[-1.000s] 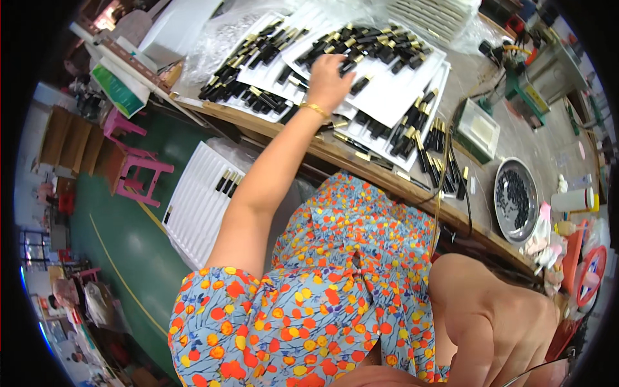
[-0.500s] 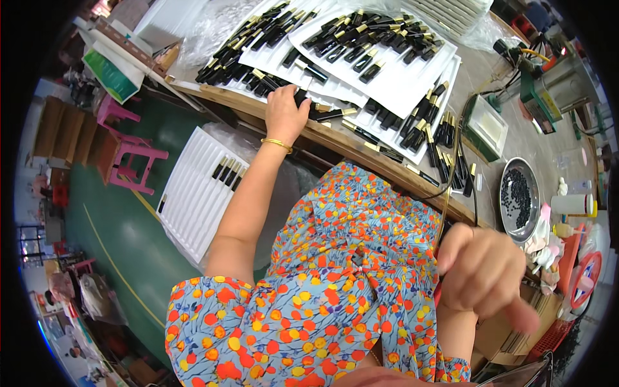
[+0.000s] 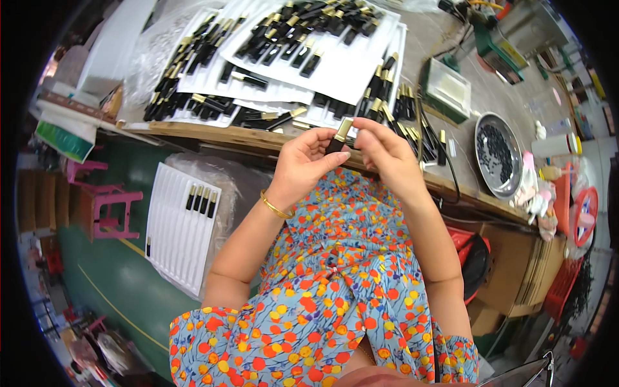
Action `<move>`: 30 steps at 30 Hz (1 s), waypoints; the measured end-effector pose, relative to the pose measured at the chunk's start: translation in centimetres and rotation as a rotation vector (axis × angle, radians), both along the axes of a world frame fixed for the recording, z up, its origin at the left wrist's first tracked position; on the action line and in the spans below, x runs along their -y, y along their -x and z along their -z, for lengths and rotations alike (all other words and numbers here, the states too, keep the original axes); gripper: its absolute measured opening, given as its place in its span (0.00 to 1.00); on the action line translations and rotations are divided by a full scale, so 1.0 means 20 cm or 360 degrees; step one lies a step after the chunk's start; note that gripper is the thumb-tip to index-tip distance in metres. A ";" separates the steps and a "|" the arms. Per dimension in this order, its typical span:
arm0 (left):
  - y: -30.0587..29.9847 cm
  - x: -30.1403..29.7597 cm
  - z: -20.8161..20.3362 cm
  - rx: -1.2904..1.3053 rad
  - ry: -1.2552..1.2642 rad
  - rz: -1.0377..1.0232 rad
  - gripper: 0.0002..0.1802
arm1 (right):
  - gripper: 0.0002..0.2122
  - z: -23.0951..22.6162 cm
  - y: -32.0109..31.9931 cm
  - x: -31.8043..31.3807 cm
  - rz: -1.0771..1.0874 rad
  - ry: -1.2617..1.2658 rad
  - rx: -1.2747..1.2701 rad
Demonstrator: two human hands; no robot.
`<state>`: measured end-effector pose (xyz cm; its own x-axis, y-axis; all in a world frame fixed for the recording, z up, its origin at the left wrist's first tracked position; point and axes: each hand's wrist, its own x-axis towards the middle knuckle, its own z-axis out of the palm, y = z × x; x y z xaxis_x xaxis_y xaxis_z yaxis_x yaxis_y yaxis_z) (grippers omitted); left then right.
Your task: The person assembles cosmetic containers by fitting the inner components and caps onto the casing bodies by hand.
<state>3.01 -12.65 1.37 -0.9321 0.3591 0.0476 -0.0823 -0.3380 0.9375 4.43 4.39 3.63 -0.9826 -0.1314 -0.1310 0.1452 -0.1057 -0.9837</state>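
Note:
My left hand (image 3: 303, 161) grips a slim black cosmetic tube (image 3: 340, 134) with a gold end, held tilted over my lap near the table's edge. Close by the gold end is my right hand (image 3: 390, 158), its fingers bent and drawn together. Whether those fingertips touch the tube or pinch some small part, I cannot tell. Beyond my hands, many similar tubes lie heaped on overlapping white ribbed trays (image 3: 348, 84). Loose black-and-gold tubes (image 3: 287, 118) rest along the near edge of the table.
On the table at right stand a metal bowl (image 3: 480, 145) of small black pieces and a green-sided box (image 3: 448, 90). Left of my lap, a white ribbed tray (image 3: 177, 238) holds several tubes. A pink stool (image 3: 116, 213) stands on the green floor; cardboard (image 3: 525, 271) leans at right.
My left hand has come back from the table edge with the tube. My right hand has swung up and in from the lower right to meet it. The view has shifted right.

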 end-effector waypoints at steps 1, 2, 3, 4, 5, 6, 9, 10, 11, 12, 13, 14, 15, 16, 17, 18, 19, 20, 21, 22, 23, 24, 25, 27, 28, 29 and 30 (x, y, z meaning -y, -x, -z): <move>0.00 -0.01 0.02 -0.0096 0.0050 0.0010 0.18 | 0.12 0.00 -0.02 0.05 0.0051 0.0144 -0.0084; -0.01 -0.02 0.03 -0.0081 0.0046 0.0036 0.18 | 0.10 0.05 0.00 0.04 -0.0026 0.0081 -0.0259; 0.00 -0.03 0.04 -0.0134 0.0087 0.0046 0.18 | 0.09 0.08 0.01 0.03 0.0012 -0.0035 -0.0342; 0.00 -0.04 0.06 -0.0189 0.0130 0.0053 0.19 | 0.08 0.09 0.01 0.02 0.0045 -0.0151 -0.0425; 0.00 -0.05 0.08 -0.0208 0.0141 0.0066 0.18 | 0.08 0.10 0.00 0.00 0.0050 -0.0153 -0.0418; 0.00 -0.05 0.09 -0.0201 0.0143 0.0071 0.18 | 0.08 0.08 -0.02 -0.03 0.0007 -0.0239 -0.0445; -0.01 -0.03 0.10 -0.0260 0.0445 0.0410 0.17 | 0.08 0.08 -0.05 -0.08 -0.0105 -0.0318 -0.0363; 0.00 -0.02 0.09 -0.0249 0.0443 0.0412 0.17 | 0.08 0.08 -0.07 -0.10 -0.0175 -0.0315 -0.0260; 0.00 -0.02 0.07 -0.0658 0.0721 0.0342 0.15 | 0.08 0.08 -0.07 -0.12 -0.0215 -0.0290 -0.0250; 0.01 -0.01 0.05 -0.1062 0.0995 0.0264 0.13 | 0.08 0.06 -0.07 -0.14 -0.0220 -0.0288 -0.0232; 0.00 -0.01 0.02 -0.1041 0.1020 0.0310 0.13 | 0.10 0.02 -0.07 -0.16 -0.0308 -0.0815 -0.0596; 0.00 0.00 0.02 -0.1019 0.1024 0.0317 0.13 | 0.12 -0.01 -0.08 -0.17 -0.0395 -0.1341 -0.0962; 0.00 0.00 0.01 -0.1111 0.1069 0.0356 0.12 | 0.14 -0.03 -0.09 -0.17 -0.0392 -0.1416 -0.1054; 0.00 0.00 0.01 -0.1204 0.1112 0.0394 0.12 | 0.14 -0.04 -0.10 -0.17 -0.0398 -0.1410 -0.1041; 0.00 0.00 -0.02 -0.1151 0.1128 0.0527 0.13 | 0.14 -0.06 -0.10 -0.17 -0.0460 -0.1524 -0.1143; 0.00 0.00 -0.02 -0.1141 0.1128 0.0535 0.13 | 0.14 -0.07 -0.11 -0.17 -0.0518 -0.1638 -0.1246; 0.00 0.00 -0.02 -0.1173 0.1138 0.0530 0.13 | 0.14 -0.08 -0.11 -0.16 -0.0538 -0.1701 -0.1260; 0.00 -0.01 -0.02 -0.1207 0.1147 0.0525 0.12 | 0.14 -0.08 -0.12 -0.16 -0.0539 -0.1697 -0.1251; 0.00 -0.01 -0.04 -0.1174 0.1130 0.0527 0.13 | 0.14 -0.09 -0.11 -0.16 -0.0569 -0.1751 -0.1256; 0.00 -0.01 -0.04 -0.1174 0.1130 0.0530 0.13 | 0.14 -0.09 -0.11 -0.17 -0.0599 -0.1805 -0.1261; 0.00 0.00 -0.04 -0.1143 0.1123 0.0549 0.12 | 0.14 -0.09 -0.11 -0.17 -0.0596 -0.1804 -0.1261; 0.00 0.00 -0.03 -0.1111 0.1114 0.0566 0.12 | 0.14 -0.07 -0.10 -0.18 -0.0605 -0.1780 -0.1255; 0.01 -0.01 -0.02 -0.1111 0.1114 0.0566 0.12 | 0.14 -0.06 -0.09 -0.18 -0.0614 -0.1757 -0.1251; 0.01 -0.02 0.00 -0.1125 0.1071 0.0540 0.13 | 0.13 -0.06 -0.09 -0.18 -0.0598 -0.1707 -0.1248; 0.01 -0.02 0.00 -0.1125 0.1072 0.0542 0.13 | 0.13 -0.06 -0.09 -0.18 -0.0582 -0.1657 -0.1245; 0.02 -0.02 -0.01 -0.1111 0.1072 0.0570 0.12 | 0.13 -0.05 -0.09 -0.18 -0.0579 -0.1656 -0.1244; 0.02 -0.02 -0.01 -0.1099 0.1067 0.0599 0.12 | 0.13 -0.05 -0.09 -0.19 -0.0583 -0.1599 -0.1195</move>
<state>2.62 -12.23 1.61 -0.5992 0.7720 0.2121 0.5532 0.2077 0.8067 6.19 8.16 4.70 -0.7866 -0.5714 0.2338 -0.6069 0.6463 -0.4626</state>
